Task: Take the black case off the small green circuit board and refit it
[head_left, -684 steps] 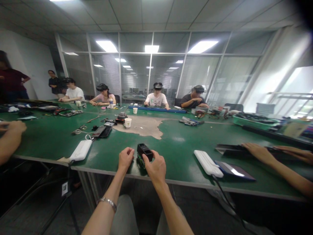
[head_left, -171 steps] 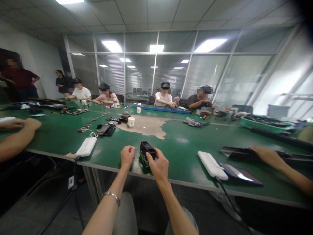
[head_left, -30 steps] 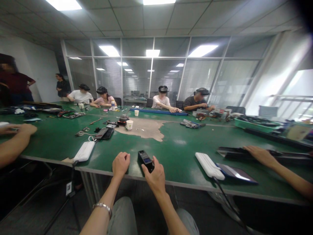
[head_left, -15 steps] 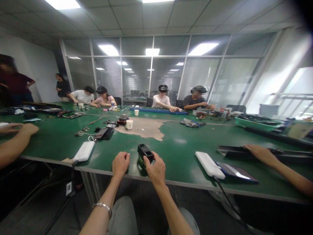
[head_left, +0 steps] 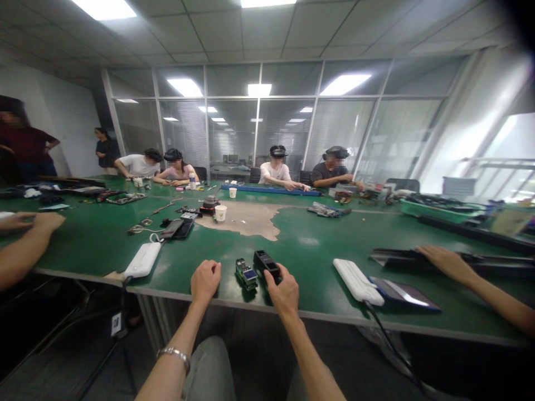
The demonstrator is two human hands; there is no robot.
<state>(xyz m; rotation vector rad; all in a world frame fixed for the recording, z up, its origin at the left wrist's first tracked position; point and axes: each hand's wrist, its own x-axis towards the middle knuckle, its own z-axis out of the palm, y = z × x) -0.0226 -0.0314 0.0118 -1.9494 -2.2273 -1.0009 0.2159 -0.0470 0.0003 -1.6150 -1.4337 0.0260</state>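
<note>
My right hand [head_left: 284, 289] grips a black plastic housing [head_left: 266, 264], thumb on the near side and fingers around the far right. Just left of the housing, a small green circuit board module [head_left: 246, 275] with a dark blue display stands on the green table. Close to the table's front edge rests my left hand [head_left: 205, 283], its fingers curled closed. Whatever it may hold is hidden, and it does not touch the module.
White power banks [head_left: 143, 259] with cables lie left and right, the right one beside a dark phone [head_left: 403, 294]. Paper cups [head_left: 220, 213] stand mid-table. A neighbour's hand [head_left: 445, 262] rests on a black strip at right; another's forearm [head_left: 29, 245] is at left. Other people sit opposite.
My right hand has moved the black housing to the right, away from above the circuit board module, which is now exposed on the table. My left hand has stayed nearly still.
</note>
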